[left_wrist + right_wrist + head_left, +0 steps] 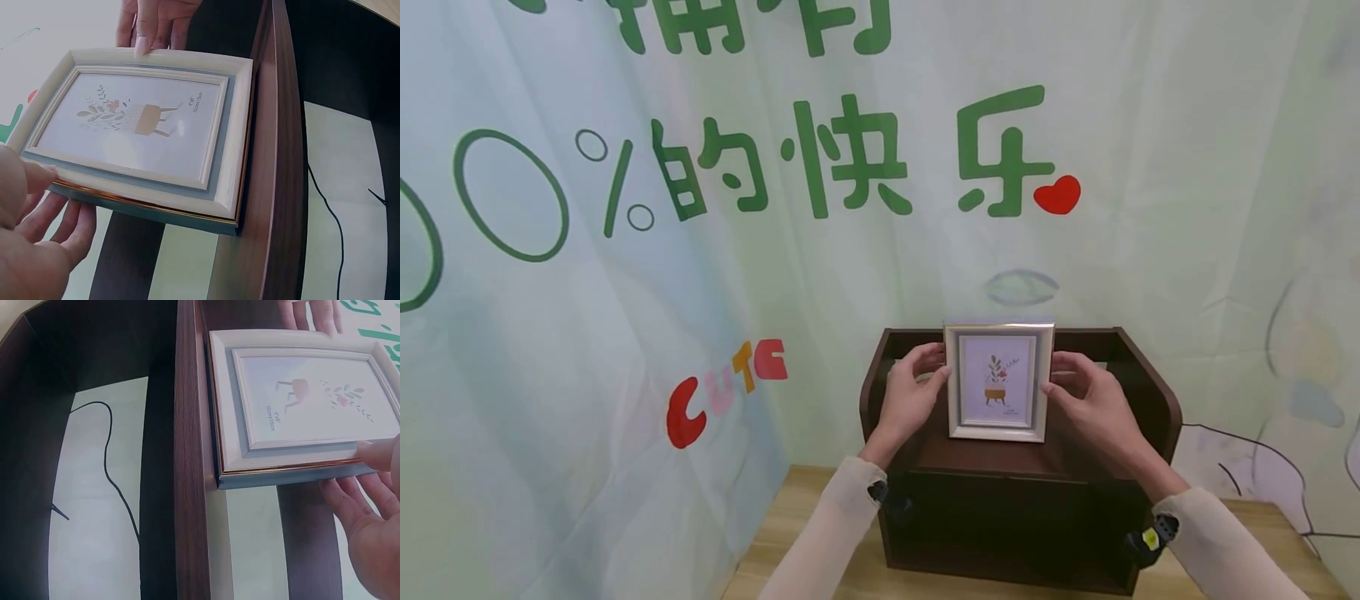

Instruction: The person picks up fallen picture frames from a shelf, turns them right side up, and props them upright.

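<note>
A cream picture frame (955, 400) with a grey-blue inner border stands upright on the upper shelf (985, 458) of a dark brown two-tier rack. Its print shows a plant in an orange pot on legs. My left hand (912, 392) grips the left edge, thumb at the front and fingers behind. On the opposite edge my right hand (1093, 404) holds it the same way. The left wrist view has the frame's lower edge (234, 187) close by the shelf board (265, 187). In the right wrist view the thumb (375, 453) lies on the frame's border.
The rack's raised side panels (1150, 392) flank both hands, with a low back rail (1086, 343) behind. Below is an open lower compartment (1000, 521). The rack stands on a wooden table (805, 500) against a printed curtain (850, 275) with green characters.
</note>
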`<action>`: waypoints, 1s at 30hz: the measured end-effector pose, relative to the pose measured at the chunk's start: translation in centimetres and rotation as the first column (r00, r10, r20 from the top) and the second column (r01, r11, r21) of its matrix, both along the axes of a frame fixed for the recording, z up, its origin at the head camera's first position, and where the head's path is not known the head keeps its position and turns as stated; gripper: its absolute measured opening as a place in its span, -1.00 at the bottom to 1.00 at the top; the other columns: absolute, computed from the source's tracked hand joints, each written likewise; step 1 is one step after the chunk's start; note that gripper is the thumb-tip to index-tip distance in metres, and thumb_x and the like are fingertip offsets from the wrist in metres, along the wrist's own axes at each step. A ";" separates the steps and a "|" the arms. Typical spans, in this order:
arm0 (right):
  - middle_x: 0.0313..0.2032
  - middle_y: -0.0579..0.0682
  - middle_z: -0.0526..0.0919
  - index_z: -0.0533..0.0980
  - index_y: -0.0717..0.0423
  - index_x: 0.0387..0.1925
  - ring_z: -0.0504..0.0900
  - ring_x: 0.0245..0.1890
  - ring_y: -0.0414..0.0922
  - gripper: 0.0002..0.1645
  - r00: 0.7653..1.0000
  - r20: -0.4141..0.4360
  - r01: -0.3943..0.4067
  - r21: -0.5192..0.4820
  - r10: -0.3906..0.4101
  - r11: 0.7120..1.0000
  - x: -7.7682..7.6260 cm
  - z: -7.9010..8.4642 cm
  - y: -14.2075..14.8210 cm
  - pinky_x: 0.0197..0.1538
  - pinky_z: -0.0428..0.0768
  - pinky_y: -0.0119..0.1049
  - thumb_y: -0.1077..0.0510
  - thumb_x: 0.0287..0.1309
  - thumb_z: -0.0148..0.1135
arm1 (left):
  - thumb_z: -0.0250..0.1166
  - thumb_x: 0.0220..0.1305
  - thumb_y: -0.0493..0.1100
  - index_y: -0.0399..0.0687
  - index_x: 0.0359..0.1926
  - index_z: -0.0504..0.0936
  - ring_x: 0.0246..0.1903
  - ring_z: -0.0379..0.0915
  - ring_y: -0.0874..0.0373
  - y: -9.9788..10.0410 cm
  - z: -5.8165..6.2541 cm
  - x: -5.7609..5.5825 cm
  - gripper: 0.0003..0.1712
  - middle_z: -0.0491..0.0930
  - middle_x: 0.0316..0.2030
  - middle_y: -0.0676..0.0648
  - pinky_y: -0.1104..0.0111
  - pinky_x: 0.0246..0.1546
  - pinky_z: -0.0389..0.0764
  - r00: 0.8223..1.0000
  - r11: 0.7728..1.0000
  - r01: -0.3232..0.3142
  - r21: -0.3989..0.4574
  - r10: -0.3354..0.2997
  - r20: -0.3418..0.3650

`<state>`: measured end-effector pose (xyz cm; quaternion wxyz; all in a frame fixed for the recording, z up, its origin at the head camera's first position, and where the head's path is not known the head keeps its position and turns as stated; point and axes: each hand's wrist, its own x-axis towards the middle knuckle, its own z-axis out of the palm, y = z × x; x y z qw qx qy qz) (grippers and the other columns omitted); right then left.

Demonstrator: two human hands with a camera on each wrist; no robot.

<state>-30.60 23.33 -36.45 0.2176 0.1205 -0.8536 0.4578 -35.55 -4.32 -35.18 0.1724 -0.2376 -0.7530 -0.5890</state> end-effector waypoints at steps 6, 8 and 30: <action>0.33 0.20 0.60 0.43 0.07 0.40 0.68 0.22 0.21 -0.43 1.000 0.013 0.004 -0.006 -0.004 1.000 0.0 -0.1 -0.1 0.18 0.70 0.20 0.00 0.48 0.27 | 0.36 0.46 -0.17 -0.09 0.24 0.66 0.09 0.72 -0.04 0.3 -0.4 0.5 -0.61 0.77 0.08 -0.16 0.07 0.09 0.75 0.995 0.995 -0.094 -0.022 0.094 -0.028; 0.32 0.21 0.60 0.44 0.07 0.40 0.68 0.22 0.22 -0.43 1.000 0.019 0.003 -0.010 -0.003 1.000 0.0 -0.1 -0.1 0.17 0.71 0.19 0.00 0.48 0.28 | 0.39 0.44 -0.15 -0.08 0.21 0.68 0.04 0.74 -0.02 0.4 -0.7 0.8 -0.63 0.79 0.04 -0.14 0.11 0.05 0.77 0.988 0.988 -0.150 -0.029 0.149 -0.036; 0.06 0.15 0.78 0.54 0.13 0.29 0.75 0.00 0.02 -0.45 0.999 -0.029 -0.019 0.043 0.020 0.999 1.3 0.3 -0.4 -0.07 0.66 -0.50 0.03 0.37 0.41 | 0.38 0.42 -0.24 -0.16 0.12 0.77 -0.04 0.79 -0.02 1.4 -1.2 -0.4 -0.70 0.82 -0.06 -0.18 0.27 -0.13 0.81 0.978 0.977 -0.202 -0.062 0.197 -0.071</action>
